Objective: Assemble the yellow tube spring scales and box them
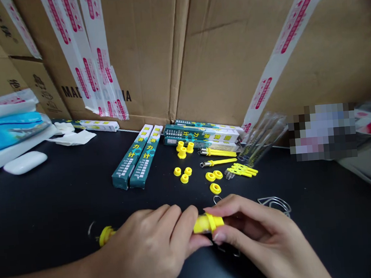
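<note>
A tubular spring scale (201, 224) with yellow end pieces lies sideways between my hands. My left hand (149, 244) is wrapped round its tube and hides most of it. A yellow cap (106, 236) with a blurred metal hook sticks out on the left. With thumb and fingers, my right hand (260, 231) pinches the yellow cap (217, 222) at the tube's right end. Behind my right hand, bent wire hooks (275, 202) lie on the table, partly covered. Beyond my hands are yellow ring pieces (215, 188), small yellow plugs (184, 179) and taller yellow caps (182, 153).
Yellow rods with metal ends (219, 162) and yellow strips with springs (244, 170) lie at centre right. Two narrow boxes (135, 160) and a box stack (201, 135) stand behind, before a large carton (140, 52). A white mouse-shaped object (26, 162) sits left; clear tubes (264, 137) lie right.
</note>
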Action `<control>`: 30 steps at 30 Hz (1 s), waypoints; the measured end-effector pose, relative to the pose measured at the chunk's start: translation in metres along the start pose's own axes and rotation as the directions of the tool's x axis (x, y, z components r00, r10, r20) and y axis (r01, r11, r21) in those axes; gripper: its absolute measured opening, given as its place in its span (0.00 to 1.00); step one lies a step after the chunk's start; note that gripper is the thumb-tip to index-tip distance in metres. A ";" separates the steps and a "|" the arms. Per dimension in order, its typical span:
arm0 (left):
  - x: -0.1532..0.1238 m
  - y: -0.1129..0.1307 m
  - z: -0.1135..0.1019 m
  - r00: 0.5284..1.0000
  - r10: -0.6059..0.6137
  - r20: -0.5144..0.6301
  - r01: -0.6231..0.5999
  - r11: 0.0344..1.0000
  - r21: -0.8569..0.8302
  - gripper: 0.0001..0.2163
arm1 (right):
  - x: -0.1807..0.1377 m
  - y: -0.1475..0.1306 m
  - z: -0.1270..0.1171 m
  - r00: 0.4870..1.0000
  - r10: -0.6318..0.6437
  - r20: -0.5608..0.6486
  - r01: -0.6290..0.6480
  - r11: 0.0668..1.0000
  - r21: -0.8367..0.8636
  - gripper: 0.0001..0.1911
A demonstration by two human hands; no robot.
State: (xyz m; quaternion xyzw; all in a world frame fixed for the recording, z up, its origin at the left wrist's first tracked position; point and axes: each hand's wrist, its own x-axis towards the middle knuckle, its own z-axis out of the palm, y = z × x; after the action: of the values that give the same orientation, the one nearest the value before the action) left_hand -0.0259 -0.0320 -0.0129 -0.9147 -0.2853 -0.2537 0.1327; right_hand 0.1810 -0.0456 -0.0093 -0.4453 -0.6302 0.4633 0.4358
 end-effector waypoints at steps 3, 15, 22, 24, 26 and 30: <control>-0.002 0.001 0.002 1.000 -0.003 0.000 0.003 1.000 0.007 0.15 | -0.002 0.001 0.000 0.995 -0.087 -0.042 0.084 0.994 -0.074 0.02; 0.004 0.003 -0.008 0.998 0.030 0.050 -0.030 1.000 0.003 0.21 | -0.006 -0.002 0.004 0.999 0.006 0.034 -0.001 0.991 -0.131 0.09; 0.001 0.005 -0.003 0.999 0.008 0.054 -0.006 1.000 -0.024 0.24 | -0.007 -0.002 0.008 0.966 0.252 0.061 -0.252 0.968 0.003 0.17; 0.002 0.004 -0.004 0.998 0.014 0.062 -0.013 1.000 -0.020 0.24 | -0.008 0.000 0.007 0.971 0.227 0.079 -0.226 0.974 -0.019 0.15; 0.003 0.004 -0.006 0.994 0.019 0.104 -0.016 0.999 -0.032 0.22 | -0.008 0.003 0.006 0.985 0.146 0.089 -0.141 0.988 -0.065 0.12; 0.004 0.002 -0.010 0.974 0.005 0.227 0.009 0.998 -0.061 0.07 | -0.007 0.002 0.002 0.990 -0.113 0.084 0.128 0.971 -0.201 0.06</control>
State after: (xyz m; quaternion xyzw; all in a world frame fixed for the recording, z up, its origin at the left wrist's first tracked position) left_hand -0.0256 -0.0350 -0.0027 -0.9411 -0.2915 -0.1561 0.0706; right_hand 0.1810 -0.0522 -0.0121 -0.4321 -0.7159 0.3839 0.3916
